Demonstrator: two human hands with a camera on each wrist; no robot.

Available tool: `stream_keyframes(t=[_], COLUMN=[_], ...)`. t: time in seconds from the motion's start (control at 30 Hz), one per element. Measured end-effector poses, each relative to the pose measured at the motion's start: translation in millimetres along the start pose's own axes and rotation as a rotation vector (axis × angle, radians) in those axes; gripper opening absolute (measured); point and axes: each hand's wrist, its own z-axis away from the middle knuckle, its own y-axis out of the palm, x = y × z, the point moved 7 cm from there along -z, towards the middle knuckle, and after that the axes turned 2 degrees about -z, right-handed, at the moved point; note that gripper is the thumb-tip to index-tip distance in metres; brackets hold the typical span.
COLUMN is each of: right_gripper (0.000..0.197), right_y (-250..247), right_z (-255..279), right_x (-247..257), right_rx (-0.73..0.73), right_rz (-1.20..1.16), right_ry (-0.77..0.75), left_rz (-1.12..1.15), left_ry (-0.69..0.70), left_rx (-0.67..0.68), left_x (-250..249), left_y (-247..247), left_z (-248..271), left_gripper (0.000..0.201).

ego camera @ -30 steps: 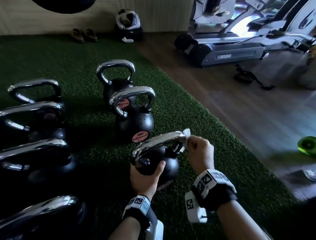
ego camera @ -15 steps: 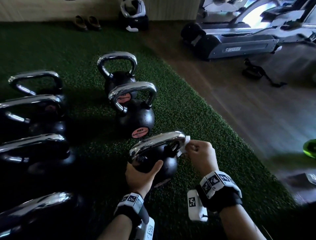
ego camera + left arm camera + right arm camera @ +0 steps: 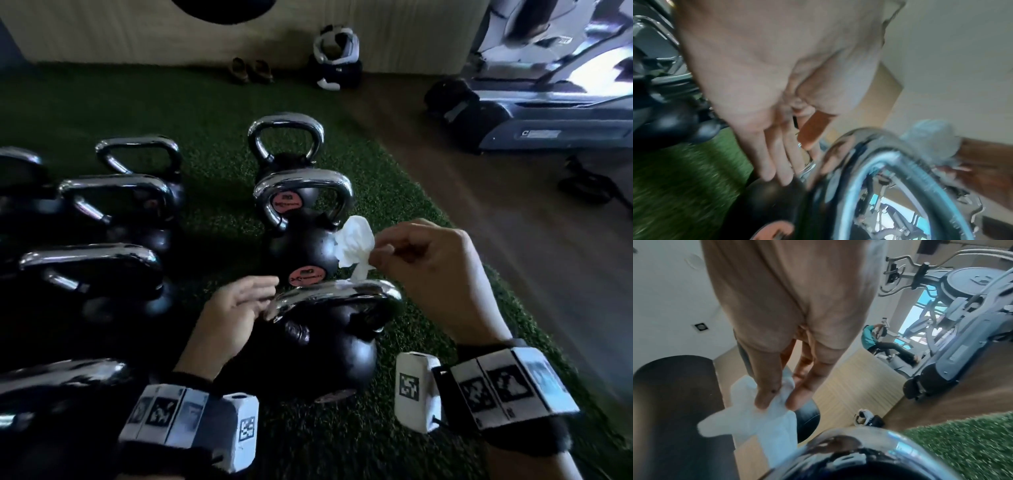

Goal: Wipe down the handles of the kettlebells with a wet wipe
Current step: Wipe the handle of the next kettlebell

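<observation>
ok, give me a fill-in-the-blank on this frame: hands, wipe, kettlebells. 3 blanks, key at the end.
1. The white wet wipe is pinched by the ____ hand.
2. The left hand has its fingers ____ beside the chrome handle of the nearest kettlebell.
3. The kettlebells stand on green ____.

Missing words: right; straight; turf

1. My left wrist view is motion-smeared; the wet wipe [image 3: 931, 139] shows only as a pale blur.
2. The nearest kettlebell [image 3: 308, 356] hides my left hand's [image 3: 233, 318] fingertips.
3. The left-row kettlebells [image 3: 85, 274] run off the frame's edge.
</observation>
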Motion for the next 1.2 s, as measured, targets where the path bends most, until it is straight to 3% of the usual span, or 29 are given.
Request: stream_keyframes(t=[0.03, 0.1, 0.2, 0.4, 0.5, 0.67, 0.77, 0.83, 0.87, 0.97, 1.03, 1.1, 1.2], right_gripper=[0.016, 0.015, 0.013, 0.014, 0.018, 0.02, 0.023, 0.032, 0.034, 0.038, 0.037, 0.033, 0.029], right_y=[4.0, 8.0, 10.9, 20.9, 30.3, 38.8, 8.0, -14.2, -17.6, 10.5, 34.7, 47.8, 49.4], right_z=[1.5, 5.6, 15.4, 41.9, 46.9, 52.1, 55.0, 57.8, 59.5, 66.7, 72.6, 73.1, 71.1], right_x=[2.4, 4.7, 10.0, 15.9, 16.0, 9.8, -9.7, -45.5, -65.1, -122.0, -143.4, -154.1, -155.9], right_rx=[0.016, 0.022, 0.004, -0.082, -0.12, -0.119, -0.268, -0.415, -0.407, -0.067, 0.058, 0.019, -0.065], right_rz=[0.004, -0.002, -0.056, -0.155, -0.191, -0.429, -0.39, -0.203, -0.103, -0.102, -0.181, -0.183, 0.001], right_ry=[-0.032, -0.065, -0.1, -0.133, -0.186, -0.107, -0.087, 0.05, 0.149, 0.396, 0.463, 0.473, 0.435], left_rz=[0.042, 0.056, 0.084, 0.263, 0.328, 0.478, 0.239, -0.022, -0.091, -0.258, -0.436, -0.496, -0.449], left_ry=[0.072, 0.207, 0.311, 0.292, 0.275, 0.243, 0.398, 0.523, 0.568, 0.665, 0.682, 0.67, 0.684], left_rx=[-0.112, -0.212, -0.147, -0.012, -0.073, -0.148, -0.41, -0.557, -0.582, -0.537, -0.491, -0.467, -0.507], left_x=[-15.1, -49.9, -92.0, -121.1, -118.5, -103.3, -103.7, -109.8, -112.4, -116.8, -113.1, -103.3, -92.9], left_y=[-8.3, -13.8, -3.8, 24.2, 26.3, 32.6, 12.4, 8.8, 11.8, 33.4, 51.3, 61.7, 56.2], left_z=[5.4, 18.9, 39.3, 57.6, 57.7, 59.5, 67.5, 74.2, 76.3, 74.4, 68.9, 61.6, 59.9], left_gripper=[0.041, 0.029, 0.021, 0.036, 0.037, 0.032, 0.025, 0.025, 0.025, 0.019, 0.018, 0.021, 0.022])
